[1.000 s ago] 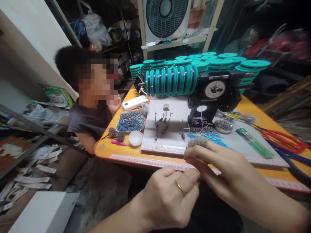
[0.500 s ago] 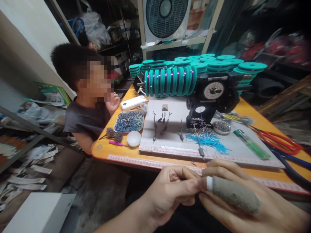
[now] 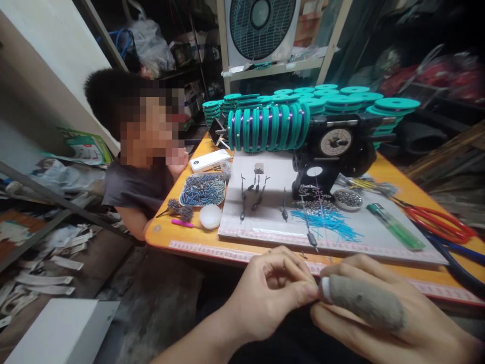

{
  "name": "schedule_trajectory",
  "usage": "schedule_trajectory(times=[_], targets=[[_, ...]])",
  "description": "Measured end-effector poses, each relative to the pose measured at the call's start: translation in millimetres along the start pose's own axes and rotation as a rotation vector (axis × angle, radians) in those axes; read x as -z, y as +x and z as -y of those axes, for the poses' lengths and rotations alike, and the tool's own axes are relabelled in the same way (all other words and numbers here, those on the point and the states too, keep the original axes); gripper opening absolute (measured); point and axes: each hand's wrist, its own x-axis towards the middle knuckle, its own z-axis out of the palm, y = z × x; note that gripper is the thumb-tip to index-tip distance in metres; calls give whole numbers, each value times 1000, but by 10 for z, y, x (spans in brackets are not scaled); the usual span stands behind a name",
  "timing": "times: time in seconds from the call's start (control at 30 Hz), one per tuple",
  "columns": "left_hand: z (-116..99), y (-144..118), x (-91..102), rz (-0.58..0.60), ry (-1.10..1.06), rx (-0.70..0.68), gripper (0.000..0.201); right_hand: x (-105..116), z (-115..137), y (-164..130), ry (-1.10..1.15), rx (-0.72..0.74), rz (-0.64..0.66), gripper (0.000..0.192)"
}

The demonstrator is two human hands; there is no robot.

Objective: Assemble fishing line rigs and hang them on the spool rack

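- Orange table (image 3: 162,230) is carrying the flat, pale board (image 3: 265,222); beyond the board a round-grilled fan (image 3: 259,15) is standing.
- Purple line (image 3: 319,192) is hanging over the board's middle, its thin long axis running nearly upright and pointing down toward the near edge; I cannot tell where its lower end is stopping.
- Left hand (image 3: 265,293) is lying below the board's near edge, thumb and forefinger pinching narrow; I cannot tell what they are holding.
- Right hand (image 3: 405,288) is almost meeting it below the board, fingers bending; I cannot tell whether they are gripping anything.
- Rough, grey-brown cover (image 3: 367,303), tube-shaped, is wrapping one right digit below the board, its white-rimmed end pointing left.
- Black winder (image 3: 356,126) is rising at the board's far side, its row of smooth turquoise discs (image 3: 261,126) lying along a sideways axis.
- Dark, tapering sinkers (image 3: 284,215) are lying on the board, mostly pointing nearward.
- Slim blue strips (image 3: 341,227) are fanning across the board.
- Shiny metal bits are filling a tray (image 3: 200,205) left of the board.
- Someone (image 3: 129,182) is sitting farther left of the board.
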Motion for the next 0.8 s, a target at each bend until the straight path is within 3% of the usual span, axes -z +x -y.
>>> schedule_trajectory(times=[0.07,0.17,0.23,0.3,0.4,0.53,0.7,0.73,0.8], targets=[[8,-10,-5,-63,242,-195,15,-9,13,-21,60,-105,63,19],[66,-34,-9,-135,644,-569,6,-25,36,-33,81,-213,-13,27],[124,-44,-12,-156,837,-798,7,-25,41,-19,20,-111,-130,26],[174,-46,-21,-184,948,-911,6,-7,38,16,-82,31,-239,21],[198,-44,-33,-198,1049,-960,5,41,30,98,-209,113,-291,18],[142,-28,-3,-156,1196,-1059,9,64,30,240,-123,136,-229,18],[30,6,58,144,1368,-1175,14,0,18,361,16,89,-219,16],[10,3,58,178,1308,-1134,14,-13,9,350,15,89,-215,16],[-20,-19,47,129,1048,-887,11,-32,-9,285,4,103,-240,19]])
